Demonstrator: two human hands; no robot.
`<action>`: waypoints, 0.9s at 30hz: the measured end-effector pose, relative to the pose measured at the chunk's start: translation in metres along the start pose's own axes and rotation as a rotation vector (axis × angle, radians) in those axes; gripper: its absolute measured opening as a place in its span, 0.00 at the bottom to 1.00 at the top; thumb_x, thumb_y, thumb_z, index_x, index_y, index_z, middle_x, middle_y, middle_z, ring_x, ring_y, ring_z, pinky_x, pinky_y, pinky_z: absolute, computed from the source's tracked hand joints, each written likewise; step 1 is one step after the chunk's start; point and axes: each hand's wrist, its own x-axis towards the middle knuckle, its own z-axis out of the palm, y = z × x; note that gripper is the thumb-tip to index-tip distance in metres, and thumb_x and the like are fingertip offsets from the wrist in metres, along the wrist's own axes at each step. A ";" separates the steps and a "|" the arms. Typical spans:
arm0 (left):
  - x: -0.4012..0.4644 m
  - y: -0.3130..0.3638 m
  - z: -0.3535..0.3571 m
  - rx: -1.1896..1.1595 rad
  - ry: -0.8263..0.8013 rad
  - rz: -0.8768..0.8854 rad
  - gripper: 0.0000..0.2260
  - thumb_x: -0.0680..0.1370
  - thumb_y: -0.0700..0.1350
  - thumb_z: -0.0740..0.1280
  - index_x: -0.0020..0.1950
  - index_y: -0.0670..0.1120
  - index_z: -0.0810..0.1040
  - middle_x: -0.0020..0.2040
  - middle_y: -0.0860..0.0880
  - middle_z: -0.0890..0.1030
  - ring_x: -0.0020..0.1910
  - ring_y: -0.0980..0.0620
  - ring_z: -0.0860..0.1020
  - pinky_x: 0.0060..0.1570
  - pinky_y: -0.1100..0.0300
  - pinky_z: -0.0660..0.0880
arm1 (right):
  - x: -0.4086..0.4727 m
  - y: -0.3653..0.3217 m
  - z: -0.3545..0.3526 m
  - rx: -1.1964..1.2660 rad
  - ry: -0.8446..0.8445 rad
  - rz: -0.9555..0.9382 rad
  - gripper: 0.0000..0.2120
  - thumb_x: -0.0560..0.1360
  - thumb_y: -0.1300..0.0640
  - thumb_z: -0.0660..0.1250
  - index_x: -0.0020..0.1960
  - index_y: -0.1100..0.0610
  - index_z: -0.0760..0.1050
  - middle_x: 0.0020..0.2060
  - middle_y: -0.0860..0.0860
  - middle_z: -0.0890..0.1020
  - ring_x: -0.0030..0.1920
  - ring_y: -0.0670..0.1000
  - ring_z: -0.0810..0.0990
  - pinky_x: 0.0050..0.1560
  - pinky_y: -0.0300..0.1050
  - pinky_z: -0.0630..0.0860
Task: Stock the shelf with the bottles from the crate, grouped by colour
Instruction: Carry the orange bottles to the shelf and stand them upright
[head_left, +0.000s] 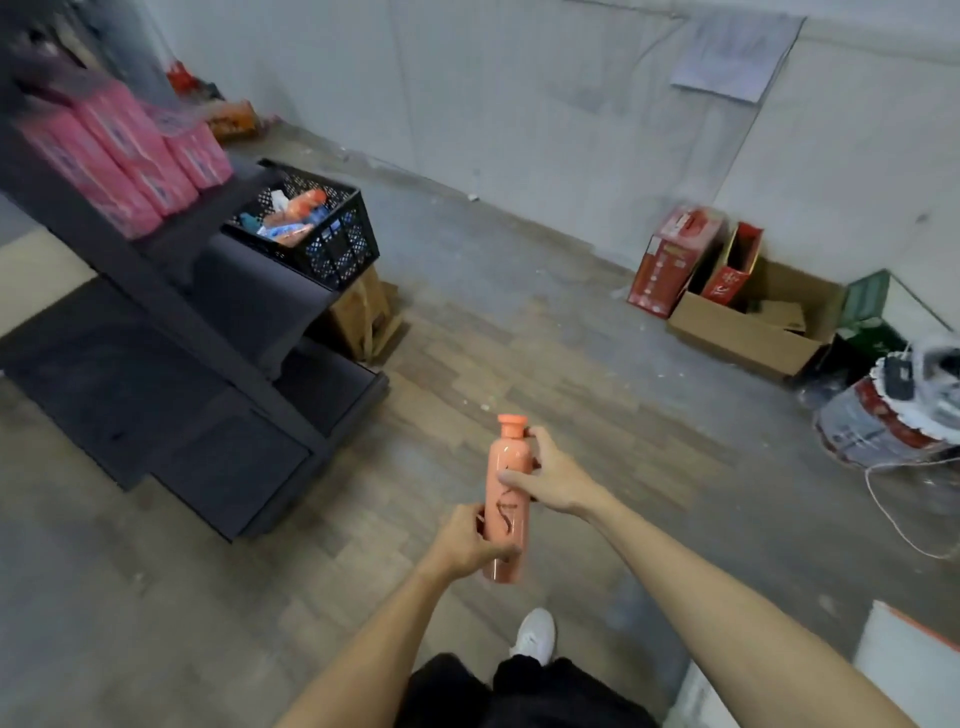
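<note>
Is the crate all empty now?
No, the black crate on the shelf unit holds more bottles, orange and blue ones, while both hands grip one orange bottle.

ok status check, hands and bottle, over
Both hands on the orange bottle: left hand low, right hand near the neck. Crate on the shelf unit, still holding bottles. Nothing in the way.
</note>
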 end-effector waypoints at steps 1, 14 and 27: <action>0.015 0.007 -0.007 -0.014 0.006 -0.007 0.18 0.66 0.50 0.79 0.53 0.49 0.81 0.42 0.53 0.83 0.38 0.59 0.80 0.36 0.71 0.75 | 0.014 -0.005 -0.009 0.010 0.012 0.006 0.29 0.72 0.51 0.75 0.66 0.50 0.63 0.53 0.50 0.81 0.48 0.48 0.81 0.53 0.44 0.79; 0.247 0.084 -0.120 -0.126 0.040 -0.029 0.16 0.62 0.52 0.79 0.45 0.52 0.78 0.40 0.54 0.83 0.40 0.55 0.81 0.38 0.67 0.76 | 0.251 -0.070 -0.118 -0.024 0.047 0.012 0.24 0.73 0.53 0.74 0.62 0.49 0.62 0.50 0.52 0.81 0.45 0.50 0.80 0.51 0.50 0.78; 0.446 0.173 -0.268 -0.092 0.050 0.034 0.17 0.67 0.51 0.78 0.53 0.48 0.81 0.42 0.54 0.81 0.42 0.57 0.78 0.37 0.70 0.71 | 0.460 -0.166 -0.233 -0.056 0.100 -0.008 0.25 0.76 0.53 0.71 0.68 0.53 0.64 0.50 0.50 0.79 0.51 0.51 0.77 0.44 0.36 0.68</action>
